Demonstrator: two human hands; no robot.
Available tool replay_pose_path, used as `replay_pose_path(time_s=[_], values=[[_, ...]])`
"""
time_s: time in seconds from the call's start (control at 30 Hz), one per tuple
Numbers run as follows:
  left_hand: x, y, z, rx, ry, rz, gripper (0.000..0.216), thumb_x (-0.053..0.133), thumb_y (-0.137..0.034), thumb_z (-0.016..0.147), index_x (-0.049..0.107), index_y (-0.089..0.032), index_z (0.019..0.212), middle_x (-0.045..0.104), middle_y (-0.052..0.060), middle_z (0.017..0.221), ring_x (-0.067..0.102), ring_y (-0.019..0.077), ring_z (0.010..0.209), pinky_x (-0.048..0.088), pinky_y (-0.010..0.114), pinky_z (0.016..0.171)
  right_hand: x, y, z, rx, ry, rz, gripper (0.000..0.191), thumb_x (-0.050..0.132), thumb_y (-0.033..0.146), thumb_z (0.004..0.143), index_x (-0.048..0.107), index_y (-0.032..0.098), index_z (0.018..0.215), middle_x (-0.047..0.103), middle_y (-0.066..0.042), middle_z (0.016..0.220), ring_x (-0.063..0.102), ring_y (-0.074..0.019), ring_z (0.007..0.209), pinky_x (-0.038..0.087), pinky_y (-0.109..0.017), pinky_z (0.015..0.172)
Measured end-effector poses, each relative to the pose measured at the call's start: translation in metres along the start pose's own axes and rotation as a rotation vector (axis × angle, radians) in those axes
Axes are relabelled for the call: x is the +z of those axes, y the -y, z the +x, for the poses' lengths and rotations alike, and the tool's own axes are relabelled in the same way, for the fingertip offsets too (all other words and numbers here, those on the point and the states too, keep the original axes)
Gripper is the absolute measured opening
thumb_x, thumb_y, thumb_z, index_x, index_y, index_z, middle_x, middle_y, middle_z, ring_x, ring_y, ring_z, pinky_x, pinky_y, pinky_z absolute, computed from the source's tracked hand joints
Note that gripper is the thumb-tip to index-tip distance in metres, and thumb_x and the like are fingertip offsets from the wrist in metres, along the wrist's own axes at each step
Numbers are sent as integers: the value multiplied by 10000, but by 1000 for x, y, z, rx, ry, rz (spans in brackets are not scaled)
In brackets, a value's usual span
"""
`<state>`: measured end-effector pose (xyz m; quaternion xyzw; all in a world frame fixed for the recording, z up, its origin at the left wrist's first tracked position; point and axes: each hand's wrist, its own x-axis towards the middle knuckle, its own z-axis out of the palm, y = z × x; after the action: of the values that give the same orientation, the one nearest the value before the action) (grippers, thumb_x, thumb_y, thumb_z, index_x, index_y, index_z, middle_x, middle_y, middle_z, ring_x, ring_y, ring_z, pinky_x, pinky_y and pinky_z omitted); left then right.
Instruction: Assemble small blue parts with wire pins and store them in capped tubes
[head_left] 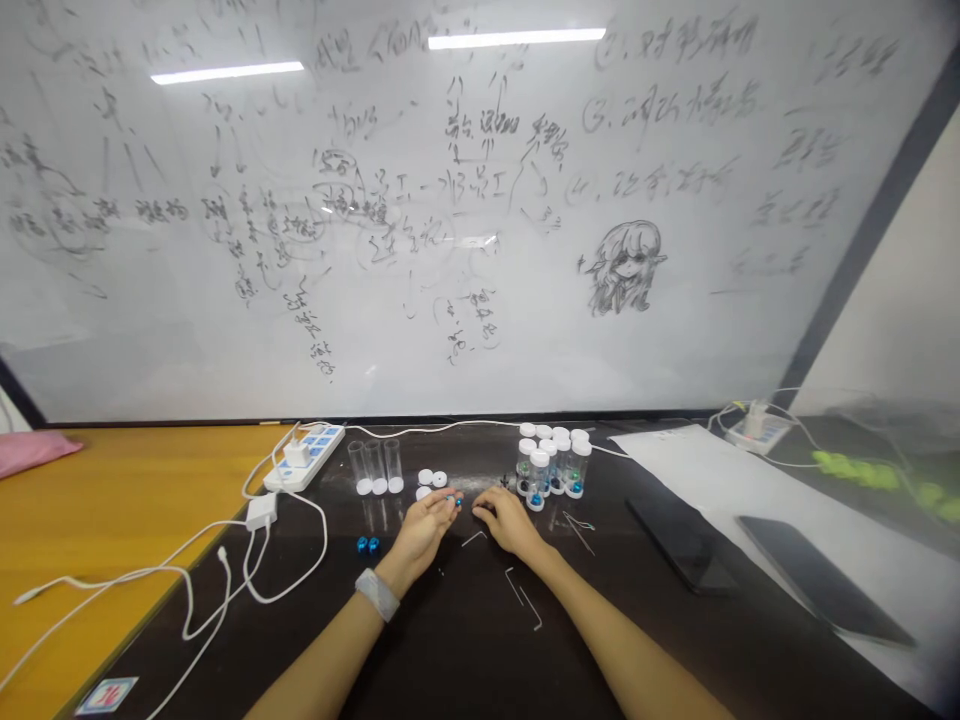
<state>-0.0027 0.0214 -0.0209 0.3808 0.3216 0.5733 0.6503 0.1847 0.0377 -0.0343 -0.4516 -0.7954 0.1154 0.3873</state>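
My left hand (421,530), palm turned partly up, pinches a small shiny blue ball (458,502) at its fingertips. Just to the right, my right hand (507,518) rests low over the dark table with its fingers curled together; whatever they may hold is hidden. Two more blue balls (367,545) lie left of my left hand. Beyond it are white caps (426,478) and three clear tubes (376,466) standing on white bases. Several white-capped tubes (538,480), some with blue pieces inside, stand behind my right hand. A bent hex key (474,538) lies between my wrists.
More thin bent metal keys (531,607) lie nearer me, and others (579,532) lie right of my right hand. A black phone (681,545) and a larger dark device (825,580) are at the right, by white paper (675,455). White cables and a power strip (319,455) occupy the left.
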Motion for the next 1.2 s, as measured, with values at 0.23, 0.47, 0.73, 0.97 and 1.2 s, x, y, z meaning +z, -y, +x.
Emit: replay_pose_path(time_s=[0.23,0.47,0.73,0.97,1.2], values=[[2,-2,-1,-32,32,-46,346,886,-185,622,732,-148,930,741,74,888,688,156,849,533,274,853,2,17,1,125,-10,668,210,628,373,867,556,197,955,702,-27,797,698,-184,703,564,-307,669],[8,-8,-8,-23,66,59,367,890,-247,626,722,-142,936,733,85,902,687,170,837,531,270,794,-1,29,-1,209,6,563,304,775,434,731,600,187,749,691,-12,629,697,-202,619,514,-270,572],[13,-12,-13,51,125,257,381,863,-340,665,708,-132,944,715,104,941,685,202,842,543,318,794,-3,25,-2,267,-31,561,354,813,457,674,595,184,732,689,-15,597,672,-191,568,460,-242,508],[14,-12,-13,63,90,261,380,867,-344,657,706,-133,929,721,98,910,691,207,831,546,322,787,-3,29,-2,266,-67,598,350,817,465,665,662,172,777,738,-62,716,725,-247,696,564,-321,642],[16,-17,-14,29,43,114,379,894,-281,628,703,-135,922,726,100,950,694,214,926,525,358,933,-2,31,-1,203,-65,689,350,694,459,795,744,148,946,766,-125,942,735,-287,899,587,-414,837]])
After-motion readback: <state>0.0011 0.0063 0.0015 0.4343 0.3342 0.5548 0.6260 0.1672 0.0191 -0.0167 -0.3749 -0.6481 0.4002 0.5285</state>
